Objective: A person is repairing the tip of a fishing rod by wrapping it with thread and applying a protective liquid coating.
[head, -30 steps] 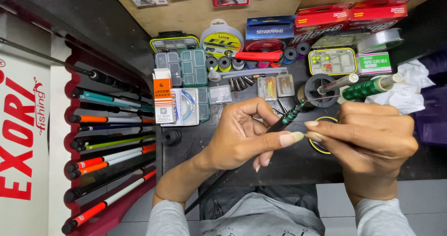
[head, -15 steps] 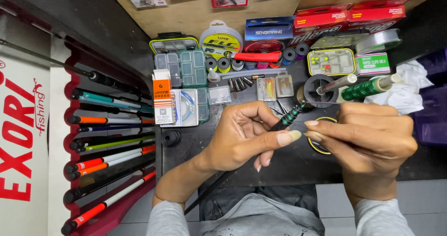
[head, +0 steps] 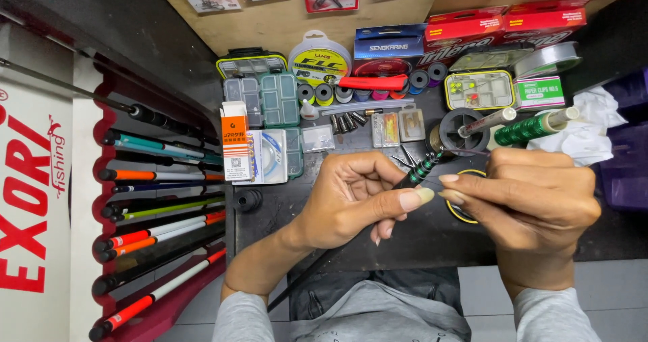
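A slim black fishing rod section with green wrapped bands (head: pixel 420 171) is pinched by the left hand (head: pixel 351 197) above the dark workbench (head: pixel 418 237), while the right hand (head: pixel 533 197), fingers narrowly closed, meets it at the wrapping. Fine work on the wrapping appears underway; steadiness is called for.

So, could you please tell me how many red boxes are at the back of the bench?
2: one red box behind the yellow-edged tackle case, another red box to its right. More may be hidden off frame.
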